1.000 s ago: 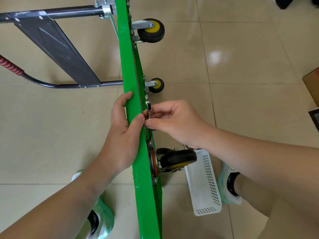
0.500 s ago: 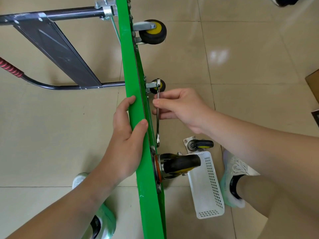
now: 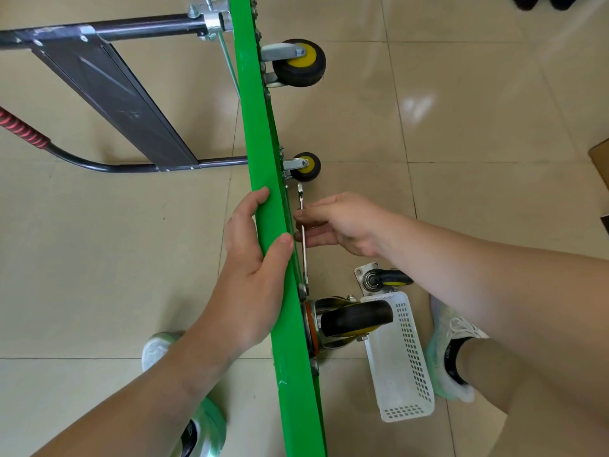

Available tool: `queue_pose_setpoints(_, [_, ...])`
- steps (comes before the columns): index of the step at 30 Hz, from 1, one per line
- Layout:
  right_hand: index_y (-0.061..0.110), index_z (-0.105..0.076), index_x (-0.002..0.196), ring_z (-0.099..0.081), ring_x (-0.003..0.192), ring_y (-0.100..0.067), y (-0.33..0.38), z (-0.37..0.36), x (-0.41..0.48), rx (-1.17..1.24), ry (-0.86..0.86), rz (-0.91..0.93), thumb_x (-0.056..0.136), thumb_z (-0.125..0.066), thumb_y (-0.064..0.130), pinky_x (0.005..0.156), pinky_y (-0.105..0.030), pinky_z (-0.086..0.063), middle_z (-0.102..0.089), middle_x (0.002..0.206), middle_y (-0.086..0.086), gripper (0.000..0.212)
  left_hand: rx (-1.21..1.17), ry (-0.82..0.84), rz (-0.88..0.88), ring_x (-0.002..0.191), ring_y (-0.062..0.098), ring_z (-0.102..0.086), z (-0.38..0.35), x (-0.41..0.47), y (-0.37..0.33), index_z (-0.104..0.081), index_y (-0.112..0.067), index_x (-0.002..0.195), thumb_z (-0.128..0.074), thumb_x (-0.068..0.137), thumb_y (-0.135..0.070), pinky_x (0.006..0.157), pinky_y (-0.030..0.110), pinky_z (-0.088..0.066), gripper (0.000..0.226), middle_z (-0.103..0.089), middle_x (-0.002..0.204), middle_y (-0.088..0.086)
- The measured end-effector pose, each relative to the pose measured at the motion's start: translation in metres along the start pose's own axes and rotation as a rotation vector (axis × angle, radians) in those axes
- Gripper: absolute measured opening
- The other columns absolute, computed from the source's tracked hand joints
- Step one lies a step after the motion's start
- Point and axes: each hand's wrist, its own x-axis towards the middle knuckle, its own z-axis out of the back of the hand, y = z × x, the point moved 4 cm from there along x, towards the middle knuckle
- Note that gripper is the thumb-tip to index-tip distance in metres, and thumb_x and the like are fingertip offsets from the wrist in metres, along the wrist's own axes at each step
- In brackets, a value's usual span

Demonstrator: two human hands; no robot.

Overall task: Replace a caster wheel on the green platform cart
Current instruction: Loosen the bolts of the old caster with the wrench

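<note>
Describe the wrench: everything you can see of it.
The wrench is a slim bar of shiny silver metal that runs alongside the underside of the tipped green cart. Its forked top end points toward the far wheels. Its lower end meets the mounting hardware of the caster. The right hand pinches its middle.

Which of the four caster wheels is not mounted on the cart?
The loose caster lying on the floor just beyond the white basket; the other three are fixed to the green cart.
</note>
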Motion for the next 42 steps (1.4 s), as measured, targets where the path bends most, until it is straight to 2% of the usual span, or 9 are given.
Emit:
queue_pose_setpoints(6, [-0.011, -0.062, 0.117, -0.073, 0.075, -0.024, -0.006, -0.004, 0.002, 0.032, 0.036, -0.016, 0.09, -0.068, 0.002, 0.07, -0.032, -0.063, -0.071, 0.096, -0.019, 0.03, 0.007, -0.003, -0.011, 0.141, 0.03, -0.047, 0.0, 0.001, 0.002, -0.028, -0.061, 0.142, -0.049, 0.087, -0.054, 0.115, 0.058, -0.041, 0.059, -0.042, 0.154, -0.007])
queue_pose_setpoints(13, [-0.01, -0.062, 0.118, -0.073, 0.077, -0.024, -0.012, -0.01, -0.002, 0.013, 0.042, -0.017, 0.09, -0.069, 0.002, 0.071, -0.031, -0.063, -0.071, 0.101, -0.02, 0.031, 0.002, -0.002, -0.016, 0.142, 0.027, -0.047, 0.0, 0.001, 0.001, -0.028, -0.062, 0.141, -0.049, 0.087, -0.055, 0.117, 0.055, -0.04, 0.058, -0.043, 0.154, -0.005])
queue_pose_setpoints(16, [-0.009, -0.064, 0.119, -0.073, 0.081, -0.025, 0.0, -0.011, -0.018, -0.036, 0.022, 0.089, 0.086, -0.072, 0.001, 0.073, -0.032, -0.062, -0.072, 0.107, -0.022, 0.035, -0.006, 0.005, -0.009, 0.141, 0.03, -0.048, -0.001, 0.0, 0.001, -0.029, -0.062, 0.141, -0.049, 0.087, -0.056, 0.115, 0.057, -0.042, 0.058, -0.044, 0.154, -0.004])
queue_pose_setpoints(19, [0.003, -0.074, 0.102, -0.073, 0.083, -0.018, 0.006, -0.01, -0.049, -0.136, 0.009, 0.281, 0.084, -0.074, -0.001, 0.078, -0.03, -0.06, -0.076, 0.095, -0.014, 0.019, -0.014, 0.005, -0.008, 0.14, 0.03, -0.049, -0.001, -0.002, 0.0, -0.029, -0.064, 0.139, -0.049, 0.087, -0.057, 0.114, 0.057, -0.043, 0.057, -0.045, 0.152, -0.004])
queue_pose_setpoints(24, [0.017, -0.075, 0.098, -0.073, 0.089, -0.016, -0.002, -0.006, -0.077, -0.146, -0.052, 0.465, 0.082, -0.077, -0.003, 0.086, -0.034, -0.06, -0.078, 0.091, -0.005, 0.026, -0.033, -0.014, -0.008, 0.136, 0.032, -0.052, -0.002, -0.002, -0.001, -0.032, -0.062, 0.139, -0.05, 0.087, -0.055, 0.112, 0.06, -0.044, 0.056, -0.045, 0.151, -0.007])
queue_pose_setpoints(28, [0.01, -0.075, 0.103, -0.073, 0.089, -0.022, 0.0, -0.008, -0.071, -0.133, -0.085, 0.476, 0.083, -0.076, -0.002, 0.084, -0.037, -0.06, -0.077, 0.096, -0.014, 0.023, -0.049, -0.03, -0.017, 0.136, 0.03, -0.052, -0.002, -0.002, -0.004, -0.034, -0.063, 0.137, -0.051, 0.086, -0.055, 0.112, 0.059, -0.044, 0.055, -0.044, 0.152, -0.007])
queue_pose_setpoints(32, [0.015, -0.073, 0.093, -0.074, 0.078, -0.016, 0.018, -0.006, -0.063, -0.088, -0.11, 0.475, 0.087, -0.072, -0.001, 0.075, -0.033, -0.062, -0.076, 0.079, -0.001, 0.017, -0.038, -0.037, -0.022, 0.135, 0.032, -0.053, -0.002, -0.001, -0.005, -0.034, -0.065, 0.135, -0.051, 0.085, -0.055, 0.112, 0.06, -0.044, 0.054, -0.044, 0.15, -0.008])
queue_pose_setpoints(39, [0.007, -0.073, 0.092, -0.075, 0.076, -0.024, 0.019, 0.002, -0.027, -0.037, -0.104, 0.289, 0.088, -0.072, 0.003, 0.074, -0.037, -0.062, -0.075, 0.083, -0.01, 0.006, -0.045, -0.018, -0.011, 0.135, 0.032, -0.053, -0.001, 0.001, -0.002, -0.033, -0.063, 0.137, -0.051, 0.085, -0.054, 0.111, 0.061, -0.045, 0.055, -0.043, 0.152, -0.004])
queue_pose_setpoints(42, [0.001, -0.071, 0.101, -0.074, 0.073, -0.023, 0.011, 0.001, -0.012, -0.042, -0.1, 0.215, 0.088, -0.073, 0.004, 0.069, -0.032, -0.061, -0.074, 0.087, -0.014, 0.014, -0.028, -0.011, -0.019, 0.137, 0.03, -0.052, -0.001, 0.0, -0.001, -0.031, -0.062, 0.139, -0.05, 0.086, -0.053, 0.112, 0.059, -0.044, 0.057, -0.043, 0.153, -0.004])
